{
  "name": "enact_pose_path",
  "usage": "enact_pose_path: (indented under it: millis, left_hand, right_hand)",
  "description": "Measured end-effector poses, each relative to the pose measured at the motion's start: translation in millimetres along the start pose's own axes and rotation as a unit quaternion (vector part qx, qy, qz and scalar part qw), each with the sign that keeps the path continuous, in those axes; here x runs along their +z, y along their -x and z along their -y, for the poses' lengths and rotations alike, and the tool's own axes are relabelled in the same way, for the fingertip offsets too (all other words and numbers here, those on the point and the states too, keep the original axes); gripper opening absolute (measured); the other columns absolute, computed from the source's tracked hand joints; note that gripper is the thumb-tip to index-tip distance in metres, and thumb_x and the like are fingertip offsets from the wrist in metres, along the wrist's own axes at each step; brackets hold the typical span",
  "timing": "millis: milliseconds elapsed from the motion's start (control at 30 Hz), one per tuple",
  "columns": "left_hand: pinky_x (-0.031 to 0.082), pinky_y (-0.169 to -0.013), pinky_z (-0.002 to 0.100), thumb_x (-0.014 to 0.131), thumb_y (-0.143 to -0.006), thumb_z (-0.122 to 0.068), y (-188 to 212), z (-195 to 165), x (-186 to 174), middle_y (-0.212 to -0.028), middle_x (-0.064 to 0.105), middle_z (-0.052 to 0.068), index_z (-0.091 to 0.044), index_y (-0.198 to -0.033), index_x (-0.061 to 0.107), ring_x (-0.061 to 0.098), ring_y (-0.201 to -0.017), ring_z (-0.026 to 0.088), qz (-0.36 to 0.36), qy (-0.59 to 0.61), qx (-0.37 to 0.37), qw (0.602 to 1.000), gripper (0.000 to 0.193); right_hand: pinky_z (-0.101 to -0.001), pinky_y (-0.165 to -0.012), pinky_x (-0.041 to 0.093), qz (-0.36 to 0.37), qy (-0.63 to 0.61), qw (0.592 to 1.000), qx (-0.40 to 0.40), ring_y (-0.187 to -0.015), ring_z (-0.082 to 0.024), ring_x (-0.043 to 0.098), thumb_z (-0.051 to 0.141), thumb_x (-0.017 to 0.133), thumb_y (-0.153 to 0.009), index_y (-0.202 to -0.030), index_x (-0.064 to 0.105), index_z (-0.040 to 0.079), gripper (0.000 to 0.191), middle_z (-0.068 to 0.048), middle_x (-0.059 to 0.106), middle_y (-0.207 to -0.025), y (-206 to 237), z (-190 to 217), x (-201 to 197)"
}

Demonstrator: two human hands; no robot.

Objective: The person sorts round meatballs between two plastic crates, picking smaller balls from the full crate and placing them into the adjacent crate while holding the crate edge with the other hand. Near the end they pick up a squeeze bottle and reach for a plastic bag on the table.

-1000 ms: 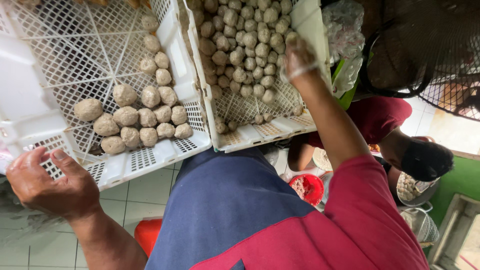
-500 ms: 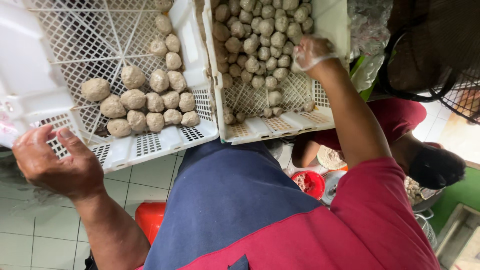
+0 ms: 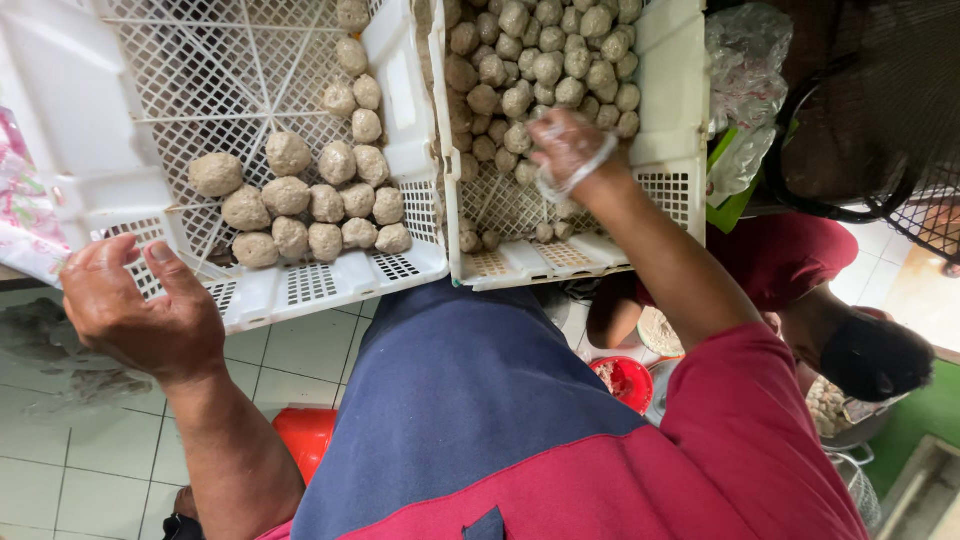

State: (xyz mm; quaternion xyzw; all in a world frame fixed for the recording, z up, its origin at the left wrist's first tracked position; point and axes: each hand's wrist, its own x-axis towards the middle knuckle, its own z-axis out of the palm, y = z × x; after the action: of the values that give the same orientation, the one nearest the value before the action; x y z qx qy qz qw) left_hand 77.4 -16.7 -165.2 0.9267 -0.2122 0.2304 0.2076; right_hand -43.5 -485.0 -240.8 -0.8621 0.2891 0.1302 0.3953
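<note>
The right hand (image 3: pixel 568 148), in a thin clear glove, reaches with the arm stretched into the right white crate (image 3: pixel 668 90), fingers curled among small meatballs (image 3: pixel 545 60); whether it grips any is unclear. The left hand (image 3: pixel 140 310) hovers empty, fingers spread, beside the left crate (image 3: pixel 330 285) holding larger meatballs (image 3: pixel 300 205).

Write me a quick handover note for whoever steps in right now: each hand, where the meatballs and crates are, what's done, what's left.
Left hand: open, holding nothing, by the front rim of the left white crate.
Right hand: in a thin clear glove, reaching into the right white crate, fingers down on the small balls; whether it grips one cannot be told.
Done: large balls sit in rows in the left crate's near part, a few up its right side; small balls fill the far part of the right crate.
Left: mesh floor in both crates remains bare in places.
</note>
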Motion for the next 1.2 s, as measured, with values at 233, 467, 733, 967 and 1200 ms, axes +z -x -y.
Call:
enact_pose_path:
  millis: [233, 467, 733, 967, 1200]
  left_hand:
    - [0.049, -0.1, 0.046, 0.054, -0.113, -0.028, -1.9, -4.5, -2.5, -0.113, 0.066, 0.015, 0.0, -0.112, 0.067, 0.064, -0.113, 0.035, 0.0, 0.004, 0.001, 1.0, 0.031]
    - [0.049, -0.1, 0.046, 0.055, -0.113, -0.025, -2.2, -1.3, -6.1, -0.113, 0.066, 0.014, -0.001, -0.113, 0.067, 0.065, -0.111, 0.034, -0.005, 0.003, -0.01, 1.0, 0.027]
    - [0.049, -0.1, 0.046, 0.054, -0.114, -0.027, -2.1, -2.8, -3.3, -0.114, 0.066, 0.015, -0.001, -0.11, 0.066, 0.065, -0.113, 0.035, -0.002, -0.007, -0.004, 1.0, 0.029]
    - [0.049, -0.1, 0.047, 0.052, -0.116, -0.03, -3.4, -3.7, -2.5, -0.114, 0.066, 0.016, 0.0, -0.11, 0.066, 0.064, -0.112, 0.036, 0.0, 0.0, -0.003, 1.0, 0.034]
    - [0.049, -0.101, 0.046, 0.054, -0.114, -0.026, -2.9, -3.3, -1.8, -0.114, 0.066, 0.015, -0.001, -0.108, 0.065, 0.064, -0.113, 0.035, -0.001, -0.01, 0.001, 1.0, 0.027]
  right_hand:
    - [-0.0453, -0.073, 0.059, 0.036, 0.347, 0.922, -0.168, -0.093, -0.033, 0.066, 0.01, 0.06, -0.088, -0.109, 0.067, 0.009, 0.022, -0.018, 0.064, -0.111, -23.1, 10.9, 21.7]
    - [-0.0354, -0.072, 0.057, 0.077, -0.032, 0.996, -0.02, -0.082, -0.017, 0.066, 0.032, 0.06, -0.105, -0.101, 0.065, 0.008, 0.025, -0.007, 0.07, -0.092, -30.9, -59.9, -13.2]
    - [-0.0388, -0.069, 0.05, 0.028, 0.015, 0.999, -0.029, -0.073, -0.019, 0.059, 0.034, 0.064, -0.105, -0.095, 0.066, 0.005, 0.031, -0.01, 0.066, -0.079, -8.4, -105.4, -28.8]
    - [-0.0448, -0.089, 0.054, 0.089, 0.367, 0.925, -0.044, -0.099, -0.03, 0.065, 0.027, 0.072, -0.092, -0.104, 0.074, 0.009, 0.023, -0.015, 0.069, -0.106, 34.3, -68.7, -36.3]
    - [-0.0423, -0.094, 0.053, 0.03, 0.272, 0.95, -0.153, -0.114, -0.033, 0.06, 0.022, 0.059, -0.096, -0.138, 0.053, 0.009, 0.044, -0.018, 0.054, -0.137, -35.6, -0.4, 15.1]
